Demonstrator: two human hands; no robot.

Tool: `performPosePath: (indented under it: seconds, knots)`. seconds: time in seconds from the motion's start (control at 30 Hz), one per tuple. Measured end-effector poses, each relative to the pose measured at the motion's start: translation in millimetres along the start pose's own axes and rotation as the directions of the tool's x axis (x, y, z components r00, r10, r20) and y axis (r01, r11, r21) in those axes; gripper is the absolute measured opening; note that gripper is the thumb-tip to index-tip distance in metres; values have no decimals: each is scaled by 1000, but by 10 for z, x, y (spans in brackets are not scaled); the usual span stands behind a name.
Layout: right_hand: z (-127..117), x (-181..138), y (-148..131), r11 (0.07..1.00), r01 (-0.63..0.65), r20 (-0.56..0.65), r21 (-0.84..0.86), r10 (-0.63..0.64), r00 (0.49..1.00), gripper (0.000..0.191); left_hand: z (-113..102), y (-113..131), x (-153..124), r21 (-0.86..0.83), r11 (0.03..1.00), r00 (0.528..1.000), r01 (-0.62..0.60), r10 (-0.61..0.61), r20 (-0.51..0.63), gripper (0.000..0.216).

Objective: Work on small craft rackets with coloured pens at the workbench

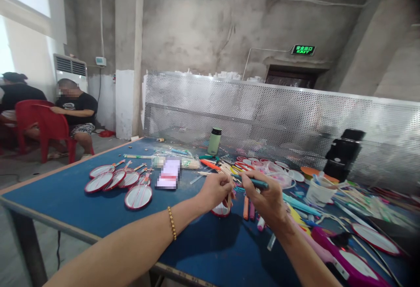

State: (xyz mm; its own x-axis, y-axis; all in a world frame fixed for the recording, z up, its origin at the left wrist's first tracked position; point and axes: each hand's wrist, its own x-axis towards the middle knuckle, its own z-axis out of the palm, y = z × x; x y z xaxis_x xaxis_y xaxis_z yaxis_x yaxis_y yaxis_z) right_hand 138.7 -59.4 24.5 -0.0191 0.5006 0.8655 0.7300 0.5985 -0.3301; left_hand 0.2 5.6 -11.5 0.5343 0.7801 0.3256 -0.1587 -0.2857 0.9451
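Observation:
My left hand [215, 190], with a gold bead bracelet at the wrist, is closed around a flat wooden stick [229, 200]. Just below those fingers shows a small round white disc with a red rim [221, 211]; whether the stick is joined to it I cannot tell. My right hand [264, 197] is closed on a dark teal pen-shaped tool [260, 183], whose far end points toward my left fingers. Under and beside the right hand lie an orange marker [246, 208] and a pink-capped marker [260, 224].
Several red-rimmed discs [138, 197] with handles lie left on the blue table [65, 199]. Nearby are a phone [168, 173] and green bottle [214, 141]. At right stand a white tub [320, 193] and purple device [348, 258]. Two people sit far left.

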Motion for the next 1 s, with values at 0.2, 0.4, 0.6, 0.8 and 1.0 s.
performPosePath:
  seconds: [0.2, 0.4, 0.6, 0.8, 1.0]
  knots:
    - [-2, 9, 4, 1000, -9, -6, -2, 9, 1000, 22, 0, 6, 4, 1, 1000, 1000, 3, -3, 0, 15]
    - [-3, 0, 5, 1000, -22, 2, 0, 22, 1000, 23, 6, 26, -11, -9, 1000, 1000, 12, -12, 7, 15]
    - [-8, -1, -5, 999, -42, 4, 2, 42, 999, 24, 5, 31, -15, -5, 1000, 1000, 24, -24, 1, 14]
    - [-3, 5, -15, 999, -46, -3, 8, 46, 999, 24, 1, 33, -16, 0, 1000, 1000, 29, -29, -4, 15]
    - [-7, 21, -4, 999, -45, -26, 10, 45, 999, 24, 1, 34, -13, 3, 999, 999, 36, -36, -8, 15]
